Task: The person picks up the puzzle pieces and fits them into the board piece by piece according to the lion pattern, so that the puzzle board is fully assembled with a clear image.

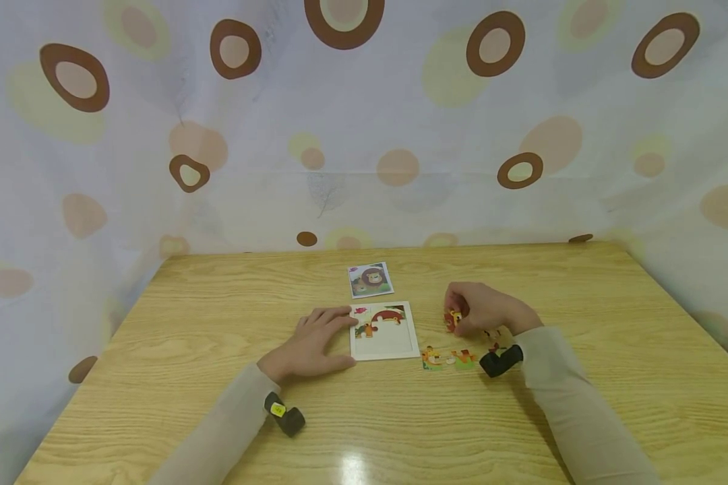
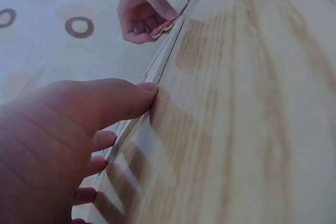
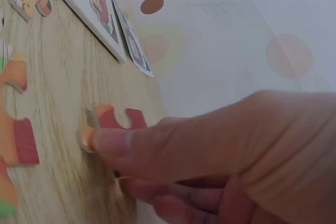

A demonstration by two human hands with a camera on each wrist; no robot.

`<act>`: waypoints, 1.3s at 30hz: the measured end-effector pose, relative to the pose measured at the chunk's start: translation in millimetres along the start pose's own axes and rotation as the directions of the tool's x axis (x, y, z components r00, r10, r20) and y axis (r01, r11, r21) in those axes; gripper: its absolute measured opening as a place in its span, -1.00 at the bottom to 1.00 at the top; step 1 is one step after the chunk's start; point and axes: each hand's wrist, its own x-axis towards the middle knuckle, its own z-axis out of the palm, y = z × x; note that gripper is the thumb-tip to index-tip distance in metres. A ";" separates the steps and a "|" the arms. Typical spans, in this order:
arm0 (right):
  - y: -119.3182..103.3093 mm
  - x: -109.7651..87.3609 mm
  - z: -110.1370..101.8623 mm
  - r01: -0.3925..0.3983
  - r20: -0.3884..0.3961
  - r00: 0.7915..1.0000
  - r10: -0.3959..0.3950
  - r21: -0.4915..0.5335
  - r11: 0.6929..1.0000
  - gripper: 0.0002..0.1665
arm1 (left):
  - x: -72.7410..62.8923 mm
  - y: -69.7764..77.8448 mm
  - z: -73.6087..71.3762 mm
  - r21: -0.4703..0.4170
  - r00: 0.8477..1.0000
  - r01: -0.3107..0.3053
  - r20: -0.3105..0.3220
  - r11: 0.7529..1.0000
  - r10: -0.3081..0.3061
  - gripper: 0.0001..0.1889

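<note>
A white-framed puzzle board [image 1: 414,343] lies on the table, a few pieces of a lion picture set in its upper part. My left hand [image 1: 318,343] rests at the board's left side, fingers spread and fairly straight. In the left wrist view, its thumb [image 2: 123,98] touches the frame's edge. Right of the board, my right hand [image 1: 482,310] pinches a red-brown and orange puzzle piece [image 1: 451,321] between thumb and fingers. In the right wrist view the held puzzle piece [image 3: 107,116] is close over the table, partly hidden by the thumb.
Loose puzzle pieces [image 1: 432,359] lie at the board's lower right, and more are partly covered by the right wrist. A picture card [image 1: 370,280] of the lion lies behind the board. A spotted curtain [image 1: 352,202] hangs along the table's far edge.
</note>
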 end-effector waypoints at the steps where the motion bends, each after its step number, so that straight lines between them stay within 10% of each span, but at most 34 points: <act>1: 0.4 0.7 0.8 0.014 -0.013 1.000 -0.014 0.003 1.000 -0.66 | 0.1 -0.1 -0.1 0.001 1.000 -0.001 0.000 1.000 0.001 -0.32; 20: -10.7 24.3 24.5 0.133 -0.191 0.976 -0.106 0.136 0.982 -0.83 | 1.2 -2.5 0.1 0.012 1.000 -0.008 0.001 1.000 0.008 -0.32; 39: -44.3 56.3 55.2 0.171 -0.174 0.975 -0.138 0.189 0.967 -0.86 | 0.9 -3.8 2.2 0.010 1.000 -0.006 -0.006 1.000 0.006 -0.33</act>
